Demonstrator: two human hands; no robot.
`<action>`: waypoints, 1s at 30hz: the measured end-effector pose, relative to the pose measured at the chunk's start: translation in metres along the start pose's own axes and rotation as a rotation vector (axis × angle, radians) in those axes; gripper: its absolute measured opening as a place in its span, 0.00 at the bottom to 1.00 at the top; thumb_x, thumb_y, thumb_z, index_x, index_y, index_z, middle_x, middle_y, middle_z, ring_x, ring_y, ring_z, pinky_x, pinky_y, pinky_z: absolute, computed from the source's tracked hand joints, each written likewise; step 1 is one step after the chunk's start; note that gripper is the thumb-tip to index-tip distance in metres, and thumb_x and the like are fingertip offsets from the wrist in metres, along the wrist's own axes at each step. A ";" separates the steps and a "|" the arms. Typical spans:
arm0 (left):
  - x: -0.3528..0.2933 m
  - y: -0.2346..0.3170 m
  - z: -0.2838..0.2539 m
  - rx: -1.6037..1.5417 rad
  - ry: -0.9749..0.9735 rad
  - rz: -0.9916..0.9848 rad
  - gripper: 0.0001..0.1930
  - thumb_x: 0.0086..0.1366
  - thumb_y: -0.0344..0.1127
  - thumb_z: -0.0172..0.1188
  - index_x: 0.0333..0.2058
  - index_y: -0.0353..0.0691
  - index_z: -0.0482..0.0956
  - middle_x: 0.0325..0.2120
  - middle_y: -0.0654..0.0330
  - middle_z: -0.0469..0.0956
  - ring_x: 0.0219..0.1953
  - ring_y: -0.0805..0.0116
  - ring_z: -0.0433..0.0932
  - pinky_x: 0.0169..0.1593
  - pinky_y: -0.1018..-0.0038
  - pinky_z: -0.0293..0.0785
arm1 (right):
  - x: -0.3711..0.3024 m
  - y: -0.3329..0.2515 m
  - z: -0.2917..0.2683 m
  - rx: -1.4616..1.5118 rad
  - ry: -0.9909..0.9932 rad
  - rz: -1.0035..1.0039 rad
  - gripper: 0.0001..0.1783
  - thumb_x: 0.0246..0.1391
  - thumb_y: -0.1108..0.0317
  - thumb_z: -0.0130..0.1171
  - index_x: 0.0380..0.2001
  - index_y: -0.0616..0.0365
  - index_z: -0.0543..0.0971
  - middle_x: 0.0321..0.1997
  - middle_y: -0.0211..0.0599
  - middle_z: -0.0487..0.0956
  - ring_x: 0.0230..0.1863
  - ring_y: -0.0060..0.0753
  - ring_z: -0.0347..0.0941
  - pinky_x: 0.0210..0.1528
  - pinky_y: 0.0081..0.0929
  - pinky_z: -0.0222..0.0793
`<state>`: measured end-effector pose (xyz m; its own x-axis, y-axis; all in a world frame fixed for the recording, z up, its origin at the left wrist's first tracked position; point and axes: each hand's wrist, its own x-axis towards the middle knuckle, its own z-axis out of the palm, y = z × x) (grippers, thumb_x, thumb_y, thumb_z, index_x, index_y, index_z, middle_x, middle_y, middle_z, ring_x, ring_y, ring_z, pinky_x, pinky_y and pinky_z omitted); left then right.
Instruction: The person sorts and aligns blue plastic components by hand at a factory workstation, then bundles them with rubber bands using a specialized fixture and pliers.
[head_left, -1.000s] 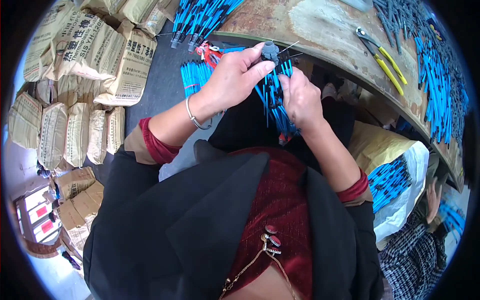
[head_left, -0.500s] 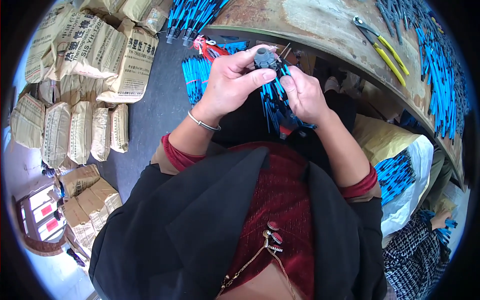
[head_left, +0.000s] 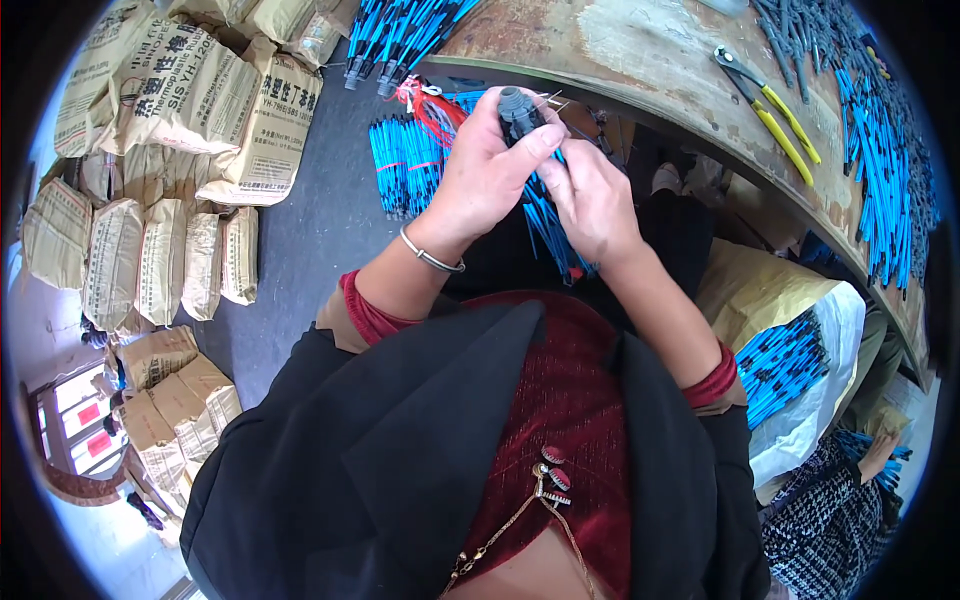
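Note:
A bundle of slim blue-and-black sticks (head_left: 546, 226) hangs between my hands, its dark grey tips (head_left: 517, 106) gathered at the top. My left hand (head_left: 484, 172) is wrapped round the bundle just below those tips, thumb across the front. Close against it, my right hand (head_left: 594, 196) is closed on the bundle's right side; its fingertips are partly hidden. A thin pale strand sticks out above the right hand, too small to name. Beyond the left hand lie tied bundles of blue sticks (head_left: 388, 158) and a tangle of red and white ties (head_left: 430, 102).
The wooden workbench (head_left: 630, 50) curves across the top, holding yellow-handled pliers (head_left: 775, 115), loose blue sticks (head_left: 885, 190) and bundles (head_left: 400, 35). A white sack (head_left: 835, 345) of sticks stands right, near a co-worker's hand (head_left: 880, 455). Brown paper sacks (head_left: 140, 250) are stacked left.
Both hands have drawn closer together, the left shifting slightly right and the right slightly left. The bundle's grey tips now stand more upright. At the right, the co-worker's hand has moved a little.

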<state>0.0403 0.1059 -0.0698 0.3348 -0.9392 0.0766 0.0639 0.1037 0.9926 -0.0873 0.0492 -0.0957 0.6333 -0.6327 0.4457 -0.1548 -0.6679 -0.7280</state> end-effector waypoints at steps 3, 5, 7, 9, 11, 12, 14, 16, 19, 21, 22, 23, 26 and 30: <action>-0.005 0.003 -0.007 -0.045 -0.090 0.030 0.14 0.60 0.29 0.54 0.45 0.36 0.64 0.37 0.55 0.74 0.43 0.68 0.73 0.50 0.71 0.67 | -0.014 0.000 0.006 0.227 0.090 0.014 0.09 0.54 0.71 0.52 0.37 0.64 0.72 0.30 0.46 0.74 0.28 0.44 0.73 0.33 0.30 0.68; -0.006 0.002 -0.010 -0.070 -0.136 0.041 0.15 0.60 0.28 0.53 0.45 0.36 0.64 0.38 0.54 0.74 0.43 0.67 0.73 0.51 0.70 0.67 | -0.017 0.003 0.006 0.339 0.135 0.025 0.09 0.53 0.72 0.52 0.37 0.64 0.73 0.30 0.45 0.74 0.28 0.41 0.73 0.33 0.29 0.68; -0.006 0.000 -0.013 -0.108 -0.206 0.107 0.14 0.60 0.28 0.53 0.45 0.36 0.64 0.40 0.52 0.74 0.45 0.65 0.73 0.51 0.68 0.67 | -0.013 0.003 0.002 0.309 0.112 -0.012 0.07 0.52 0.73 0.53 0.34 0.65 0.74 0.29 0.43 0.75 0.28 0.37 0.73 0.33 0.27 0.68; -0.005 -0.001 -0.018 -0.129 -0.239 0.138 0.14 0.61 0.28 0.52 0.45 0.35 0.63 0.41 0.51 0.74 0.45 0.65 0.73 0.52 0.67 0.67 | -0.007 0.003 -0.003 0.294 0.097 -0.029 0.06 0.52 0.74 0.53 0.32 0.66 0.74 0.28 0.42 0.75 0.27 0.34 0.73 0.33 0.26 0.68; -0.001 0.002 -0.024 -0.036 -0.325 0.197 0.14 0.61 0.28 0.52 0.45 0.35 0.63 0.43 0.50 0.73 0.46 0.64 0.73 0.52 0.67 0.67 | 0.000 0.003 -0.009 0.288 -0.007 -0.012 0.05 0.50 0.74 0.54 0.30 0.65 0.75 0.28 0.44 0.75 0.28 0.39 0.73 0.33 0.28 0.68; -0.001 0.003 -0.026 0.011 -0.368 0.228 0.14 0.61 0.28 0.51 0.45 0.35 0.63 0.44 0.49 0.73 0.47 0.64 0.72 0.52 0.67 0.67 | 0.002 0.004 -0.009 0.284 -0.059 -0.005 0.05 0.49 0.74 0.54 0.29 0.65 0.75 0.27 0.45 0.75 0.28 0.42 0.73 0.32 0.29 0.68; -0.003 0.005 -0.025 0.024 -0.330 0.217 0.14 0.61 0.28 0.52 0.45 0.36 0.64 0.43 0.49 0.73 0.46 0.64 0.73 0.51 0.67 0.68 | 0.004 0.006 -0.007 0.304 -0.068 -0.001 0.05 0.49 0.74 0.54 0.29 0.65 0.75 0.27 0.45 0.75 0.28 0.42 0.73 0.32 0.29 0.68; -0.005 0.006 -0.023 0.055 -0.258 0.198 0.13 0.61 0.28 0.52 0.44 0.36 0.64 0.41 0.49 0.74 0.46 0.63 0.73 0.50 0.67 0.69 | 0.007 0.008 -0.004 0.345 -0.081 0.004 0.04 0.49 0.75 0.54 0.28 0.65 0.75 0.27 0.45 0.75 0.28 0.43 0.73 0.31 0.29 0.68; -0.005 0.006 -0.011 0.030 -0.114 0.154 0.09 0.60 0.27 0.52 0.40 0.35 0.66 0.38 0.50 0.76 0.42 0.64 0.75 0.48 0.68 0.70 | 0.005 -0.001 0.002 0.287 0.014 -0.003 0.04 0.49 0.75 0.55 0.28 0.65 0.75 0.27 0.45 0.75 0.27 0.43 0.73 0.31 0.30 0.69; -0.004 0.005 -0.003 0.019 -0.041 0.132 0.08 0.60 0.26 0.52 0.38 0.35 0.67 0.36 0.51 0.76 0.40 0.64 0.76 0.47 0.69 0.71 | 0.003 -0.003 0.004 0.262 0.062 -0.007 0.04 0.49 0.74 0.55 0.28 0.65 0.75 0.27 0.45 0.74 0.27 0.44 0.73 0.31 0.31 0.69; -0.003 0.005 0.002 -0.030 0.024 0.098 0.06 0.59 0.26 0.52 0.36 0.35 0.68 0.34 0.51 0.77 0.38 0.65 0.76 0.45 0.69 0.72 | 0.002 -0.002 0.004 0.226 0.074 -0.036 0.04 0.48 0.74 0.55 0.29 0.64 0.76 0.27 0.44 0.75 0.27 0.44 0.73 0.31 0.31 0.69; -0.002 0.005 0.005 -0.080 0.089 0.064 0.04 0.59 0.25 0.51 0.34 0.35 0.69 0.32 0.52 0.77 0.36 0.65 0.77 0.44 0.69 0.72 | 0.002 -0.002 0.005 0.190 0.088 -0.063 0.04 0.48 0.74 0.56 0.29 0.64 0.76 0.27 0.44 0.75 0.27 0.44 0.73 0.31 0.31 0.69; 0.000 0.004 0.008 -0.130 0.161 0.031 0.01 0.58 0.24 0.50 0.30 0.35 0.70 0.29 0.53 0.78 0.33 0.66 0.77 0.42 0.70 0.73 | -0.001 -0.006 -0.001 0.098 0.078 -0.086 0.05 0.48 0.75 0.56 0.30 0.64 0.76 0.28 0.45 0.75 0.29 0.43 0.74 0.32 0.31 0.70; 0.005 0.001 0.003 -0.124 0.163 0.051 0.01 0.57 0.23 0.50 0.28 0.35 0.70 0.25 0.55 0.78 0.30 0.68 0.77 0.38 0.72 0.73 | 0.008 -0.010 -0.037 -0.167 -0.022 -0.201 0.09 0.46 0.74 0.58 0.33 0.64 0.76 0.34 0.44 0.77 0.34 0.41 0.75 0.38 0.26 0.71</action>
<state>0.0394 0.0999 -0.0679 0.4876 -0.8674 0.0998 0.1551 0.1985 0.9678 -0.1089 0.0360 -0.0651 0.6801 -0.4733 0.5598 -0.1462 -0.8358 -0.5291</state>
